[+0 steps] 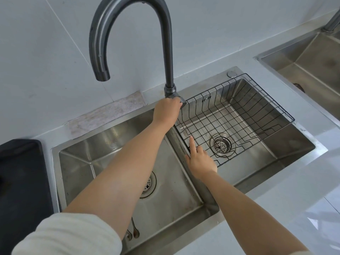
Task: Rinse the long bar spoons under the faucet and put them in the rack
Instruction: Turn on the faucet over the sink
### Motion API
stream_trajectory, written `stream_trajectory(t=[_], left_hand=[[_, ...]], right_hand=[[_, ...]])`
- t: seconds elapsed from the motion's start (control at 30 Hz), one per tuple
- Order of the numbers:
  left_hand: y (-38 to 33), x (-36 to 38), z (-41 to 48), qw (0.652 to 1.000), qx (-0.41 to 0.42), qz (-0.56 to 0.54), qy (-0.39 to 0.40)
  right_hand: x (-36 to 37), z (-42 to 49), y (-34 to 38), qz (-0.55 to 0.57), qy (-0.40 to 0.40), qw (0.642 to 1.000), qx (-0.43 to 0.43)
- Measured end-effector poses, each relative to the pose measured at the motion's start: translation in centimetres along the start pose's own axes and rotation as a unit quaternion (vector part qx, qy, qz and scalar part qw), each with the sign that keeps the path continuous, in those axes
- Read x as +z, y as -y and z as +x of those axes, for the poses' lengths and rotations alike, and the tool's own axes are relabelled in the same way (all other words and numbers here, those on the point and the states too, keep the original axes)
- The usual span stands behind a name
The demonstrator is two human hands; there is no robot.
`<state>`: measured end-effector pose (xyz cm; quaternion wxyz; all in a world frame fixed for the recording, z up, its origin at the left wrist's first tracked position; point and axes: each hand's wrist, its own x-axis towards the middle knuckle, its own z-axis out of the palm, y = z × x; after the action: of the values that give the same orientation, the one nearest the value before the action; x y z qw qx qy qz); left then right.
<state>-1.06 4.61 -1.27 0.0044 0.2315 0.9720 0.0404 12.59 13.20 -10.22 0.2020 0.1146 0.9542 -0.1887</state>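
From my head camera, my left hand (pixel 166 111) is closed around the lever at the base of the dark faucet (pixel 165 43), whose spout hangs over the left basin (pixel 88 153). My right hand (pixel 199 161) rests on the divider, index finger out, holding nothing, touching the wire rack (pixel 257 107) in the right basin. My left forearm hides most of the bar spoons (pixel 135 230) lying near the basin's front wall. A black tray (pixel 20 172) sits left.
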Motion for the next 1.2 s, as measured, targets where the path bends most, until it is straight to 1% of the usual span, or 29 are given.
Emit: stream_trajectory(t=[0.37,0.8,1.2], left_hand=[[-0.4,0.1,-0.2,1.000,-0.001,0.011,0.002],[-0.5,0.0,-0.4,1.000,0.000,-0.006,-0.008],[-0.7,0.2,-1.2,0.998,-0.044,-0.052,-0.014]], right_hand=[[0.0,-0.1,0.0,0.002,0.003,1.000,0.001],[-0.1,-0.1,0.0,-0.002,0.006,1.000,0.003],[0.0,-0.1,0.0,0.006,0.005,1.000,0.003]])
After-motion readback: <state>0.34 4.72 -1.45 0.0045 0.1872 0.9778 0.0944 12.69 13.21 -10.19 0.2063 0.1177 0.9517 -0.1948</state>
